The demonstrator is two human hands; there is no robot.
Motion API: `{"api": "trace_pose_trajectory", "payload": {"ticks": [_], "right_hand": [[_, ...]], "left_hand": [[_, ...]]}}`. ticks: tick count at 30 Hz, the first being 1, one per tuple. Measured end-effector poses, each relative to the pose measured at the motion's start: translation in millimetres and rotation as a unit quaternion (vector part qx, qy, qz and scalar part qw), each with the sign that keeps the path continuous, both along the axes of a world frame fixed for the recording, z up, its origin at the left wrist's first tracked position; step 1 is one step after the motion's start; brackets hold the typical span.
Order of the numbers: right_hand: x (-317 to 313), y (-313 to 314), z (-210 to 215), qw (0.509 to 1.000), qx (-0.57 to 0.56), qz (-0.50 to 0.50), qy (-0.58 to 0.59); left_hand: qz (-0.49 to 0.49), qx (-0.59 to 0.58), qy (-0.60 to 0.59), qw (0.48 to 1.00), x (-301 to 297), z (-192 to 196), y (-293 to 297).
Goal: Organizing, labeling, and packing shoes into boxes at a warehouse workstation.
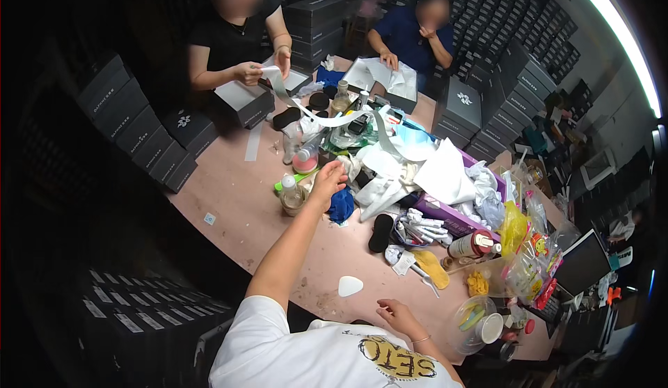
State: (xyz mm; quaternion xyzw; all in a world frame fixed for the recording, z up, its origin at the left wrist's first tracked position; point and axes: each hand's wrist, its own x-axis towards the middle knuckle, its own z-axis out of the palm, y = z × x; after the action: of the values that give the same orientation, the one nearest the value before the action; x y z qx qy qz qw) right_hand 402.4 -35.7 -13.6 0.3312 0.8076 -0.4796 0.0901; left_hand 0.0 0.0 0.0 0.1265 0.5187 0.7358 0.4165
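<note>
The left hand (329,181), its fingers loosely spread, is held out beside a crumpled blue cloth (341,207), which is hemmed in by a clear bottle (292,199) and heaped white material (385,187). Near a white rounded card (351,286) on the worktop (236,207), the right hand (396,315) is held with fingers parted.

2 own hands (328,185) (399,316), 1 purp. bx (454,218)

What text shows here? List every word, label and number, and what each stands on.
Wording left uncopied; only its places are given.
White shirt: large lettering on a yellow patch.
Grey boxes stacked at left: pale lettering on the sides.
Upper-right wall: dark characters.
Labels on the dark boxes at lower left: too small to read.
</note>
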Motion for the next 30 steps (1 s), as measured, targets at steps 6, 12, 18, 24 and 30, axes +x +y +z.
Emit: {"api": "trace_pose_trajectory", "payload": {"ticks": [6,12,18,24,30], "right_hand": [[-30,-7,-15,0.998,-0.009,0.054,-0.007],[-21,-1,-33,0.978,0.167,0.107,-0.072],[28,14,-93,0.954,0.242,0.146,-0.098],[40,21,-119,0.973,0.176,0.119,-0.084],[43,22,-123,0.969,0.193,0.13,-0.082]], "left_hand": [[0.054,-0.015,-0.021,0.998,-38,0,15],[0.003,0.042,-0.028,0.999,-27,-6,16],[-0.151,-0.053,-0.101,0.982,98,-95,-21],[-0.248,-0.163,-0.208,0.932,183,-125,-88],[-0.111,-0.09,-0.086,0.986,108,-74,-76]]}}
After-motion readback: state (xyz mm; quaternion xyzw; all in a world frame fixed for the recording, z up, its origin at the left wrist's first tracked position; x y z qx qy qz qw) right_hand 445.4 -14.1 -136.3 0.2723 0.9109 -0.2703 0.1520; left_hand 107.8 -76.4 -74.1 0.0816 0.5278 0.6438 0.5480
